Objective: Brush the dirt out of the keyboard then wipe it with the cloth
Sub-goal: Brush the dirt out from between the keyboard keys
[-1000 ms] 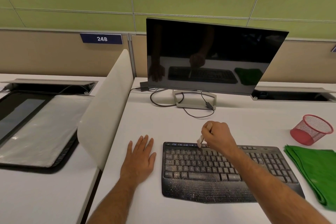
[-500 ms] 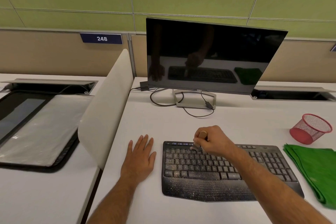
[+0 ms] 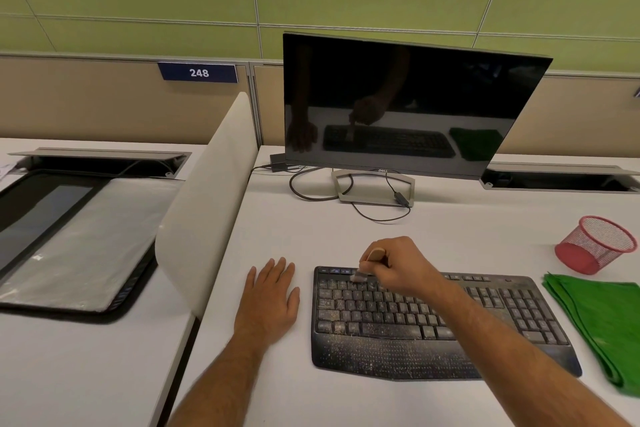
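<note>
The job looks barely begun. The keyboard sits on the desk in front of the monitor, pale specks thick over its keys and palm rest. The green cloth lies folded and untouched just right of it, so wiping is not yet started. The right hand reaches across with fingers curled round a small brush, bristles on the top-left key rows. The left hand rests flat on the desk just beside the keyboard's left edge, fingers straight.

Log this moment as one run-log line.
step: brushing | right hand: grips brush on keyboard top row | left hand: flat on desk | cloth: unused
</note>
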Demonstrator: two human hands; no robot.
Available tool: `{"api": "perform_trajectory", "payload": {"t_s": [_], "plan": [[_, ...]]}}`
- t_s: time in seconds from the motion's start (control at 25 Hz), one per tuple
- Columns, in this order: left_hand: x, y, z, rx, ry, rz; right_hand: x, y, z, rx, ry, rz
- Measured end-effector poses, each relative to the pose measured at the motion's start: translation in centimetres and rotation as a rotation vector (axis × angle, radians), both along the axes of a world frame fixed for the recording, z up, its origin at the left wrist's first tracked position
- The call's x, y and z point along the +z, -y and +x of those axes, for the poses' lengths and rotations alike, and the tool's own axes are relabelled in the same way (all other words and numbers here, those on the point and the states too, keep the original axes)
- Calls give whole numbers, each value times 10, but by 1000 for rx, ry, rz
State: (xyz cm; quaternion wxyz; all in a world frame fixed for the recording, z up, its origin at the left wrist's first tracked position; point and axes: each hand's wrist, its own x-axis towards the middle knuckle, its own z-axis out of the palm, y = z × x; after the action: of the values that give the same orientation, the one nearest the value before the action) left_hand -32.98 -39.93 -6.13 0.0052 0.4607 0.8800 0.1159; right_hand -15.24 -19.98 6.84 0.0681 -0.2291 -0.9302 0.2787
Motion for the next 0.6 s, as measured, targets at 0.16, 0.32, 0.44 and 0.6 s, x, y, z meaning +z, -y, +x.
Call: {"api": "perform_trajectory", "payload": {"t_s": [0.16,0.32,0.44,0.6], "plan": [[4,1,1,-10,20,2,-4,5,1,53,19,11],[3,4,2,-23,29,-51,-3,5,3,25,-20,35],[4,4,3,-19,22,-45,-5,9,4,48,4,46],[5,3,6,-21,0,-119,-5,9,5,39,-47,41]]}}
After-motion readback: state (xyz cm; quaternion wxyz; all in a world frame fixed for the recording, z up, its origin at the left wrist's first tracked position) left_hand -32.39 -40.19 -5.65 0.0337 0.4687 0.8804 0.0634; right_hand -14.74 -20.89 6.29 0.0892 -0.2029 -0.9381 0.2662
